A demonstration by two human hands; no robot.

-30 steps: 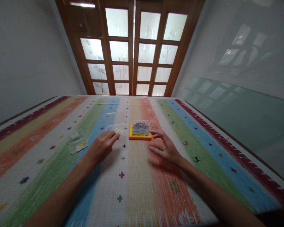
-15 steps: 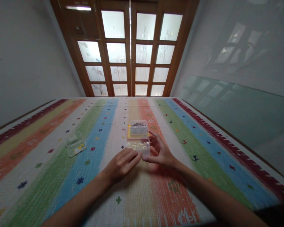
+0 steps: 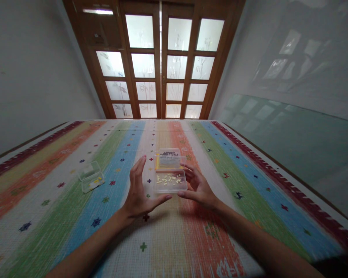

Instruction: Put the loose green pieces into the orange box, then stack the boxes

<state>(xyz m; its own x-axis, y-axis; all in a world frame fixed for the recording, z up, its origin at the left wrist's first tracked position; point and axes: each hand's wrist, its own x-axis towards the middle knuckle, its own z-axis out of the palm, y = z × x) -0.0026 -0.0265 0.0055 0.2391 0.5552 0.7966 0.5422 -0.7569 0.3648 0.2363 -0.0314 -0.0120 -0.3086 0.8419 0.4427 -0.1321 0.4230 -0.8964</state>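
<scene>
A clear plastic box point(image 3: 169, 181) with small pale yellow pieces in it sits between my hands, over the striped cloth point(image 3: 75, 216). My right hand point(image 3: 198, 186) curls round the box's right side, thumb at its front edge. My left hand point(image 3: 139, 189) stands on edge to the left of the box, fingers stretched up and apart, thumb reaching under the box's front corner. Just behind is a second clear box point(image 3: 169, 156) of dark pieces, resting on an orange-yellow base that is mostly hidden.
A small clear box point(image 3: 90, 180) with its lid raised and a few yellow pieces lies to the left on the green stripe. Wooden doors point(image 3: 162, 61) with frosted panes close the far end. A glossy wall point(image 3: 292, 127) runs along the right side.
The box of pale pieces has come from the left to in front of the dark-piece box, then a little nearer me. My left hand has opened and turned on edge; my right hand now grips the box.
</scene>
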